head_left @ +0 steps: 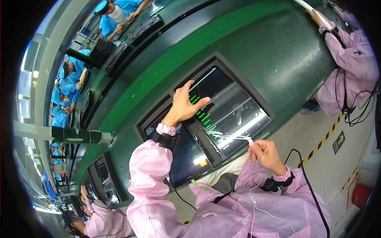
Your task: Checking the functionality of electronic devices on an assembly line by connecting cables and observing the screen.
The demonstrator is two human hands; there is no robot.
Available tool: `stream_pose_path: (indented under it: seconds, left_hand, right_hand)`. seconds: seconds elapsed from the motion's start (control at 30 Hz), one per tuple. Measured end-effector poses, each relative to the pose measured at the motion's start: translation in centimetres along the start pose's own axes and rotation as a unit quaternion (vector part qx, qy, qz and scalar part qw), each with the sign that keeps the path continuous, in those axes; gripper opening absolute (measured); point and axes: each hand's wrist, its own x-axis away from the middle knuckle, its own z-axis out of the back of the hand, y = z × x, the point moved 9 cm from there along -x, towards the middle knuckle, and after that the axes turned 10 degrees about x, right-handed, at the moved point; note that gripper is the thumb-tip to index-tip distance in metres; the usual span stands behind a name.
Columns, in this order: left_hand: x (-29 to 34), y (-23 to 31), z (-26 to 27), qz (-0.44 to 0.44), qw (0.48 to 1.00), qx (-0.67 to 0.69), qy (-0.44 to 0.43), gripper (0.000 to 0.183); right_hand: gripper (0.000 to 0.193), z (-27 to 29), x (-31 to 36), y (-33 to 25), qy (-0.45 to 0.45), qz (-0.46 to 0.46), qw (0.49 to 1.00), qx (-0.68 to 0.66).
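1. On the right screen [241, 95], rows of small green marks [204, 117] are showing; they are looking like text, but they are too small for reading.
2. The left screen [186, 148] is carrying a small orange patch [203, 163] near its lower end, and faint tiny marks near its upper end.
3. On the floor, a dark green sign [339, 142] is showing an arrow, beside yellow-and-black tape [317, 146].
4. A dark grey frame [249, 91] is bordering the right screen; beyond its upper and right edges, the green surface [285, 59] is stretching widely toward a co-worker in pink [349, 75]. At the lower edge, the person's pink smock [222, 212] is coming near.
5. The right screen is lying in its frame, dark and glossy, with bright reflections crossing it.
6. The left hand [185, 104] is reaching over this screen's left border, thumb and forefinger spread apart; one cannot tell whether it is touching the glass.
7. The right hand [266, 153] is pinching a small white end piece [249, 140] between thumb and fingers, just beside the screen's lower right part. Thin white wires [229, 137] are running from there across the lower part of the screen.
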Motion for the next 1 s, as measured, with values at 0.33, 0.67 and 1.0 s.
stream_pose_path:
  seconds: [0.33, 0.67, 1.0]
  left_hand:
    - [0.3, 0.1, -1.2, -0.061, 0.991, -0.069, -0.093, 0.118]
    - [0.2, -0.4, -1.3, -0.059, 0.992, -0.044, -0.103, 0.119]
    - [0.7, -2.3, 3.4, 0.030, 0.917, 0.392, 0.064, 0.055]
  right_hand:
    - [0.015, 2.2, 1.7, -4.8, 0.148, 0.137, 0.959, 0.199]
    - [0.017, -6.3, 10.5, -8.1, -0.504, 0.259, 0.820, 0.079]
    - [0.022, -6.5, 10.2, -8.7, -0.381, 0.291, 0.875, 0.074]
